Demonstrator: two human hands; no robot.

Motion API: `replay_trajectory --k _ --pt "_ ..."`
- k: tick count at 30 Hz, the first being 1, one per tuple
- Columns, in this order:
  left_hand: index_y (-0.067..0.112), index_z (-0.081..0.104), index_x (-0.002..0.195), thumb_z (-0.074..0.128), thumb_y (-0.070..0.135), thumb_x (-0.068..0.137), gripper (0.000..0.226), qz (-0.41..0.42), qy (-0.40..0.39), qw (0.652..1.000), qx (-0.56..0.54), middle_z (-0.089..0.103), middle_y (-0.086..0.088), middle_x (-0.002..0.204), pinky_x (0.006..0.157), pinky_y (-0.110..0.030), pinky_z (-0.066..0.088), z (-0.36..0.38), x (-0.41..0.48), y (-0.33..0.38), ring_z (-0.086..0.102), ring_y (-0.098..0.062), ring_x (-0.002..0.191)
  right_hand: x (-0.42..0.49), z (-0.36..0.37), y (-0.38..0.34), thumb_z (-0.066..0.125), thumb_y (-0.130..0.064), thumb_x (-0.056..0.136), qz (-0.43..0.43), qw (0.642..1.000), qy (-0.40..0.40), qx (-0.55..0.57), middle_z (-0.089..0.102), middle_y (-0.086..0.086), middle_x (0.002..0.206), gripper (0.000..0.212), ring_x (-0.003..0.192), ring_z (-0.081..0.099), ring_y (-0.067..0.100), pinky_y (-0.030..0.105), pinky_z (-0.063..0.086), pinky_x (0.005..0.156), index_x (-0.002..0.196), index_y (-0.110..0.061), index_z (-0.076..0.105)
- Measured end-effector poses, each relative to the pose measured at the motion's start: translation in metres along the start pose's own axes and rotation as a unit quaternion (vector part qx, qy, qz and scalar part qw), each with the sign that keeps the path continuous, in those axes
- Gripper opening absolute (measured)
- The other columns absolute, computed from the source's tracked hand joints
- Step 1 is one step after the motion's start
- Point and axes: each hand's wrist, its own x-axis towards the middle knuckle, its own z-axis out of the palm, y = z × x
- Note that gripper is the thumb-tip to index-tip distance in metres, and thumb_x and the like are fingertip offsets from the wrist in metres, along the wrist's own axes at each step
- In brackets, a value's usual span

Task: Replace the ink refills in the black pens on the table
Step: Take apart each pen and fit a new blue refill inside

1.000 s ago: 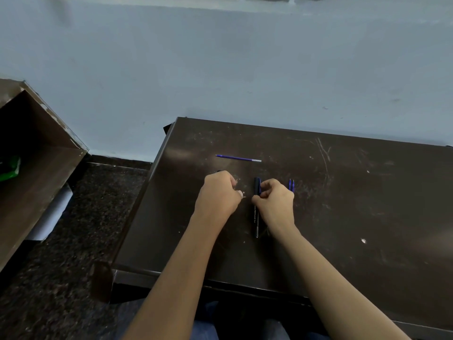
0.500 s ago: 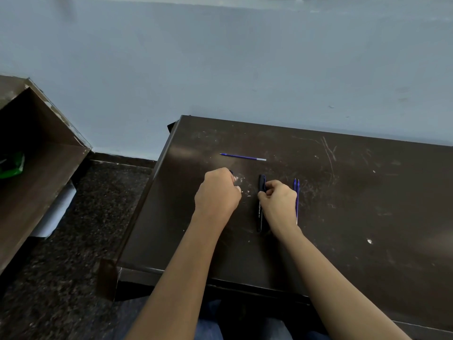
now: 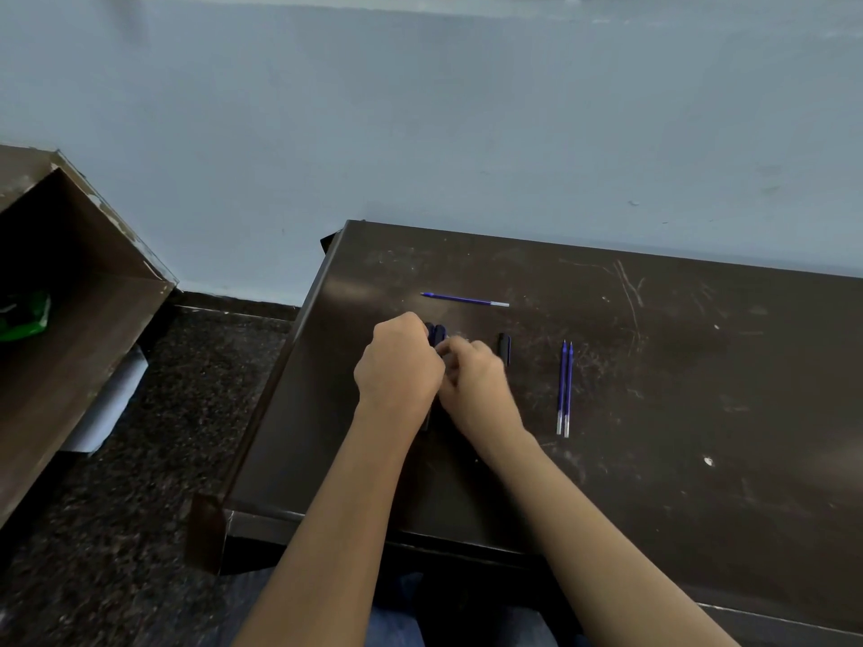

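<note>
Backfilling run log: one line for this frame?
left hand grips black pens | right hand at them, grip unclear | lone pen, refill pair, single refill on table

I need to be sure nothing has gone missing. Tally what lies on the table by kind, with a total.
Blue refills: 3, one crosswise at the far side, two side by side at the right.
Black pens: 3 showing, two under the left hand, one beside the right hand; all partly hidden.
Total: 6.

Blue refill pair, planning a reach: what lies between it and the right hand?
Head view: a black pen lies beside the right hand; bare tabletop from there to the refill pair.
</note>
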Motion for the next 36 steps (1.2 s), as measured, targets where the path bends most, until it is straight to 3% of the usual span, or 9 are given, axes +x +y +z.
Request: replay_trajectory --k 6,14,17,22,25,28,31,33,36 --pt "0.012 0.06 0.112 0.053 0.011 0.092 0.022 0.002 0.017 1.0 0.007 0.061 -0.008 0.11 0.07 -0.03 0.043 0.003 0.006 -0.007 0.051 -0.018 0.08 -0.006 0.014 0.003 0.054 -0.011 0.088 -0.009 0.997 -0.065 -0.047 0.056 0.016 0.099 0.015 0.089 0.057 0.032 0.042 0.05 0.079 0.1 -0.006 0.061" --pt "0.011 0.06 0.112 0.054 0.011 0.091 0.022 0.005 0.014 1.0 0.017 0.062 -0.01 0.111 0.076 -0.034 0.048 0.004 0.007 -0.009 0.061 -0.025 0.091 -0.008 0.011 0.004 0.051 -0.008 0.086 0.024 0.992 -0.08 -0.091 0.057 0.015 0.105 0.017 0.096 0.059 0.032 0.044 0.051 0.084 0.101 -0.009 0.059" --pt "0.011 0.061 0.112 0.053 0.012 0.091 0.022 0.006 0.014 1.0 0.017 0.061 -0.009 0.11 0.072 -0.031 0.046 0.004 0.007 -0.009 0.057 -0.021 0.083 -0.009 0.009 0.005 0.051 -0.004 0.084 0.05 0.993 -0.069 -0.086 0.058 0.013 0.103 0.018 0.091 0.06 0.032 0.044 0.053 0.08 0.101 -0.007 0.056" --pt "0.009 0.062 0.104 0.045 0.024 0.097 0.024 0.015 0.02 1.0 0.016 0.061 -0.008 0.096 0.069 -0.032 0.047 0.007 0.01 -0.011 0.06 -0.022 0.081 -0.004 -0.009 0.002 0.065 -0.01 0.078 0.151 0.981 0.007 0.122 0.059 0.001 0.082 0.019 0.075 0.061 0.018 0.035 0.056 0.071 0.095 -0.01 0.056" --pt "0.011 0.055 0.087 0.038 0.033 0.099 0.031 0.012 0.014 1.0 0.005 0.05 -0.002 0.078 0.056 -0.025 0.035 0.007 0.014 -0.011 0.045 -0.011 0.059 -0.002 -0.026 -0.008 0.069 -0.009 0.078 0.177 0.938 -0.005 0.297 0.064 0.007 0.084 0.023 0.069 0.065 0.017 0.035 0.06 0.066 0.096 -0.012 0.056" --pt "0.012 0.054 0.086 0.038 0.037 0.099 0.033 0.008 -0.005 0.999 -0.032 0.044 0.005 0.066 0.047 -0.018 0.026 0.008 0.016 -0.009 0.04 -0.006 0.054 -0.005 -0.036 -0.019 0.066 -0.003 0.083 0.164 0.884 -0.043 0.435 0.065 0.016 0.091 0.022 0.07 0.068 0.017 0.026 0.058 0.056 0.1 -0.008 0.054" --pt "0.007 0.061 0.099 0.04 0.03 0.099 0.031 0.028 -0.002 0.999 -0.042 0.051 0.004 0.075 0.051 -0.017 0.031 0.007 0.016 -0.008 0.044 -0.006 0.058 -0.007 -0.041 -0.022 0.064 0.001 0.084 0.147 0.878 -0.088 0.446 0.066 0.017 0.093 0.023 0.07 0.069 0.015 0.024 0.057 0.058 0.105 -0.002 0.055" --pt "0.007 0.062 0.109 0.043 0.023 0.098 0.027 0.033 -0.009 0.999 -0.019 0.057 -0.004 0.092 0.065 -0.021 0.04 0.004 0.016 -0.005 0.049 -0.009 0.071 -0.005 -0.045 -0.021 0.065 -0.001 0.083 0.144 0.897 -0.125 0.399 0.069 0.016 0.094 0.022 0.07 0.07 0.013 0.025 0.059 0.063 0.104 -0.002 0.058" --pt "0.005 0.06 0.11 0.046 0.015 0.096 0.022 0.058 -0.029 0.997 0.031 0.05 -0.005 0.091 0.071 -0.025 0.038 0.003 0.015 -0.003 0.046 -0.014 0.078 -0.002 -0.049 -0.016 0.066 -0.011 0.085 0.156 0.912 -0.113 0.362 0.071 0.012 0.091 0.021 0.071 0.068 0.011 0.027 0.058 0.068 0.103 -0.004 0.061"
